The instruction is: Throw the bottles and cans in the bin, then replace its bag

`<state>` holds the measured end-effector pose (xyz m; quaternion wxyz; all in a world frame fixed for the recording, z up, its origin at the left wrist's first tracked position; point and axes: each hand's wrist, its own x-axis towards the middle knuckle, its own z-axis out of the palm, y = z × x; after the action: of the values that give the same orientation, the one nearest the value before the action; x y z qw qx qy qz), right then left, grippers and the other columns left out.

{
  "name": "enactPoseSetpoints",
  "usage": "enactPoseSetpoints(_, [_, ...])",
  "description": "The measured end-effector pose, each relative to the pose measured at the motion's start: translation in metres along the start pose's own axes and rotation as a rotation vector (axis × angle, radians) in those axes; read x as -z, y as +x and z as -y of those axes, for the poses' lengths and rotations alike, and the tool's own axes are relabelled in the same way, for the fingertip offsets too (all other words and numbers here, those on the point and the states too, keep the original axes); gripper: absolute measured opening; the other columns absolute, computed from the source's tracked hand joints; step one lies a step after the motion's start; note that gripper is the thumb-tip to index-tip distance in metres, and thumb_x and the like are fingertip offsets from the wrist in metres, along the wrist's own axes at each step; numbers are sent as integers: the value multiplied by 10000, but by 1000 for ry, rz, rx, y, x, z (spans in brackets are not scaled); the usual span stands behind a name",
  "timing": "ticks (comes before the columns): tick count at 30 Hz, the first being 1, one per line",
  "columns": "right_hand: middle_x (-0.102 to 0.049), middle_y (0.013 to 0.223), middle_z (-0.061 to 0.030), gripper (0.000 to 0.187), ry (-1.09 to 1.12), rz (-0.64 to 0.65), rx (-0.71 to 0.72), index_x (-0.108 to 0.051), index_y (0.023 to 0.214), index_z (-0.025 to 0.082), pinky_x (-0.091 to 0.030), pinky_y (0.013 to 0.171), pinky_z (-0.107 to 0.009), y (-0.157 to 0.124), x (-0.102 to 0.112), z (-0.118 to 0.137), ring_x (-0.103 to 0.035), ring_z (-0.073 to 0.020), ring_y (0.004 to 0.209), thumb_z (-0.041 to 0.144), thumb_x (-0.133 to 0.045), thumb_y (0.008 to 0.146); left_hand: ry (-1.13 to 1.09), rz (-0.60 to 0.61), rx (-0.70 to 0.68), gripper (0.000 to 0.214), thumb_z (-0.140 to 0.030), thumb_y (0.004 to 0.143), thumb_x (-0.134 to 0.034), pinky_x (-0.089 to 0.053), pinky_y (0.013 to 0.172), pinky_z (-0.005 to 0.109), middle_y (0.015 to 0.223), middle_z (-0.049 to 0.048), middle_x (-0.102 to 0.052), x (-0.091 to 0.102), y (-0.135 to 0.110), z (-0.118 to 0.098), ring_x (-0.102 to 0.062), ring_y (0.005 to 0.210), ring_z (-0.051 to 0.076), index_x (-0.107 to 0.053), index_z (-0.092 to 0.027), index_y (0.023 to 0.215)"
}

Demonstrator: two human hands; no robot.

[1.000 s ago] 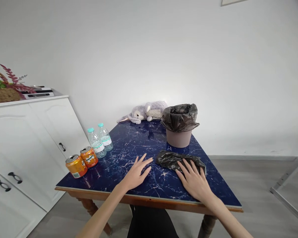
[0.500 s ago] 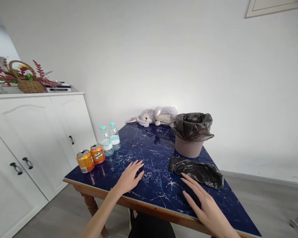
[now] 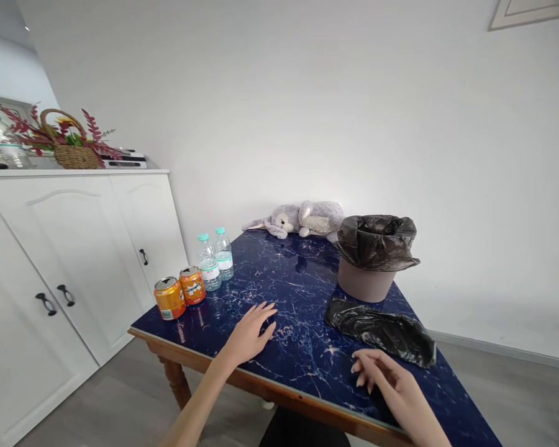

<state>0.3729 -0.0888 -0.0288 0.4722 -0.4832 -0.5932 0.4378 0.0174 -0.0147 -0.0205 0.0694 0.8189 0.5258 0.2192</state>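
My left hand (image 3: pixel 251 335) lies flat on the dark blue marbled tabletop (image 3: pixel 289 285), fingers stretched out and holding nothing. Above the near right part of the table, my right hand (image 3: pixel 386 379) has its fingers loosely bent and apart, with nothing seen in them. Just beyond it a folded black plastic bag (image 3: pixel 382 329) lies flat. Behind that bag stands a pinkish-grey trash bin (image 3: pixel 366 284), lined with a black bag (image 3: pixel 377 245) folded over its rim.
Two orange soda cans (image 3: pixel 170 299) and two clear water bottles (image 3: pixel 209 267) stand along the left edge. A plush rabbit (image 3: pixel 307 218) lies at the far end by the wall. A white cabinet (image 3: pixel 88 248) bearing a flower basket (image 3: pixel 77 156) is at the left.
My right hand has drawn back from the folded bag's edge, its fingers going from stretched to bent. My left hand stays on the table. The view has shifted slightly left.
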Motion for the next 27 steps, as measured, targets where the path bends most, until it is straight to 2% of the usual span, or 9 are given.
enactPoseSetpoints(6, [-777, 966, -115, 670, -46, 7, -10, -791, 1056, 219, -601, 706, -328, 2, -3, -3, -715, -252, 807, 831, -576, 886, -28, 3, 12, 480, -528, 1108, -413, -308, 1322, 516, 1630, 35, -532, 4, 0, -3, -409, 1571, 266, -607, -292, 1479])
enactPoseSetpoints(17, [-782, 990, -110, 603, -56, 13, -17, -775, 1088, 223, -593, 714, -316, 2, -2, -9, -728, -242, 827, 771, -574, 937, -25, -13, 17, 457, -511, 1106, -426, -331, 1312, 510, 1615, 37, -551, 3, 0, -4, -422, 1563, 263, -625, -293, 1455])
enactPoseSetpoints(27, [-784, 964, -112, 604, -32, -23, 4, -773, 1061, 221, -588, 686, -313, 1, -4, -4, -722, -243, 804, 779, -583, 928, 27, -41, 6, 453, -485, 1110, -420, -326, 1318, 506, 1616, 29, -549, 1, 1, -6, -449, 1547, 258, -605, -300, 1480])
